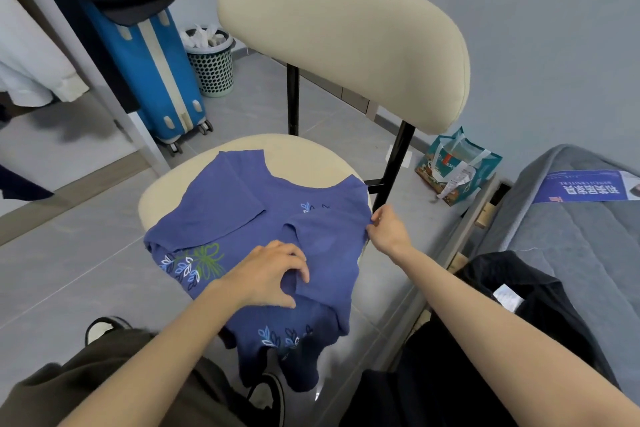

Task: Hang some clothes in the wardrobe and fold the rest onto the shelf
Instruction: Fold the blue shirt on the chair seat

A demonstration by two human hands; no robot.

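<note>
Cream upholstery covers the round-seated chair with black metal legs (311, 152), which serves as the folding surface. Spread across its seat, hem spilling over the front edge, lies the blue knit short-sleeved top with leaf embroidery (242, 218), both sleeves turned inward, apparently mid-fold. At the seat's right edge the right hand (388, 225) pinches the top's side, likely to keep the fold line straight. Near the front edge the left hand (270, 276) grips a fold of cloth between curled fingers and thumb. Grey floor tiles (69, 270) surround the chair; a blue hard-shell suitcase (152, 76) stands behind.
</note>
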